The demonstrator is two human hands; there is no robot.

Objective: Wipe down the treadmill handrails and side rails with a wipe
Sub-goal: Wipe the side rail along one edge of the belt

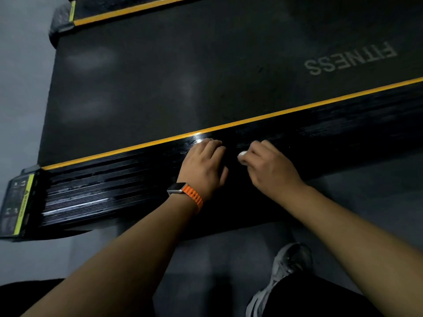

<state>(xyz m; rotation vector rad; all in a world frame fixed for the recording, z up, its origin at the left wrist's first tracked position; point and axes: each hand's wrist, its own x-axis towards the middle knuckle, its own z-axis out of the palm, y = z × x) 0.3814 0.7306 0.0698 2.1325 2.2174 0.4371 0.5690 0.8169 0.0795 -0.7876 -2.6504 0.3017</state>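
The near side rail [109,193] is a black ribbed strip with a yellow edge line, running from lower left to upper right across the head view. Pale streaks show on its left part. My left hand [203,163], with an orange-strapped watch on the wrist, rests on the rail with its fingers bent down onto the surface. Just to its right, my right hand [270,170] grips a small white wipe [242,154] against the rail; only a bit of the wipe shows past the fingers.
The dark running belt [183,76] with the word FITNESS lies beyond the rail. The far side rail [128,10] crosses the top left. A warning label [16,202] marks the rail's end cap at left. My grey shoe [286,268] stands on the grey floor below.
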